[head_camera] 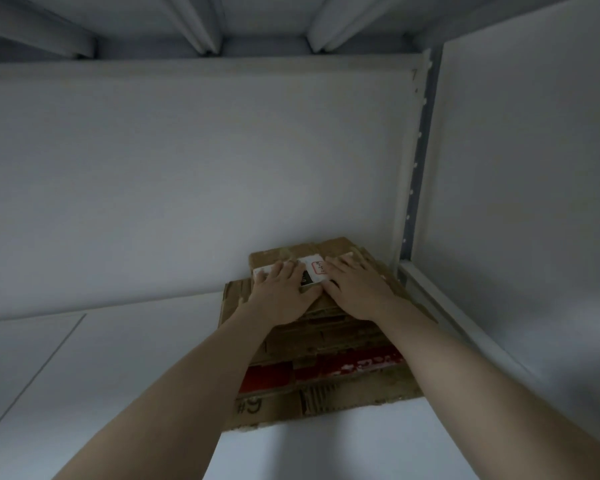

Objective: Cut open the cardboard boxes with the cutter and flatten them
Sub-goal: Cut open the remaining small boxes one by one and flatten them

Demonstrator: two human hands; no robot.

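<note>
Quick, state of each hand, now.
Left hand: open, fingers straight, flat on the top cardboard box.
Right hand: open, flat on the same box.

A white shelf (118,375) fills the lower frame, with a thin seam (35,375) crossing it at 8 o'clock. A plain white back panel (187,168) rises behind it. At 2 o'clock a grey post (418,161) with a row of holes stands upright beside a white side panel (534,150). At 12 o'clock, ribs (201,26) run under the deck above.
</note>
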